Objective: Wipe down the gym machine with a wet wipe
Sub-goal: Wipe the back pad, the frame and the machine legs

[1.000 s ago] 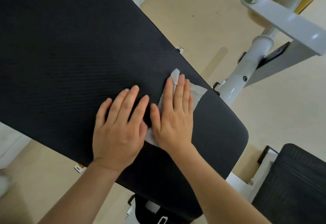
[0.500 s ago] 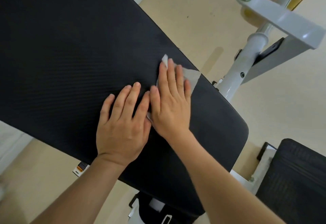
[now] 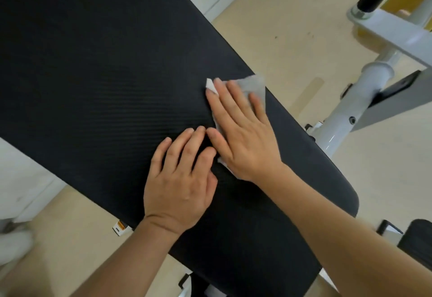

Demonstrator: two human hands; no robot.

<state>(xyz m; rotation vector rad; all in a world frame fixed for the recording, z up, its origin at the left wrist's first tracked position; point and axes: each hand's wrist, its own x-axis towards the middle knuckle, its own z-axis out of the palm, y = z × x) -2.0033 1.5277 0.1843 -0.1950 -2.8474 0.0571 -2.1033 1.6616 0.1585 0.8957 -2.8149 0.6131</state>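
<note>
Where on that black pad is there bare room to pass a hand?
Bare: the black pad, left of and beyond the left hand. Crowded: near its right edge, where the hands lie side by side, the right hand pressing the wipe.

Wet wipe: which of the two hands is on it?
The right hand, pressing flat on the wet wipe; the left hand rests beside it on the bare black pad.

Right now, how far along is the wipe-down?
Done: nothing certain; the black textured bench pad shows no clear wet trail. In hand: the right hand presses the thin white wet wipe flat near the pad's right edge; the left hand rests beside it. Left: the white metal frame tube, untouched.
</note>
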